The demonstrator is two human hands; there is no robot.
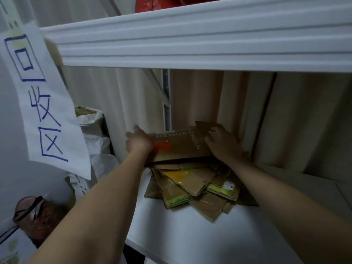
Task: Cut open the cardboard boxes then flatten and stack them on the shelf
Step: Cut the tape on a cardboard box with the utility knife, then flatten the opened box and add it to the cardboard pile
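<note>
Head view: you are reaching both arms under the upper shelf beam (190, 39) and setting a flattened cardboard box (181, 147) on top of the stack of flattened boxes (196, 183), which is lying toward the back of the white shelf (181, 235), nearer its left edge. Your left hand (140, 142) is gripping the box's left edge, fingers wrapped behind it. Your right hand (222, 143) is lying on the right part of the box, fingers spread and pressing down, not curled round it. The box is sitting tilted, its near edge lifted off the stack, so this placement is looking unfinished. Judging by the stack, several boxes are already cut, flattened and shelved. No uncut boxes or cutter are showing here, so I cannot tell how many are left. A handwritten paper sign (40, 100) is hanging at the left.
</note>
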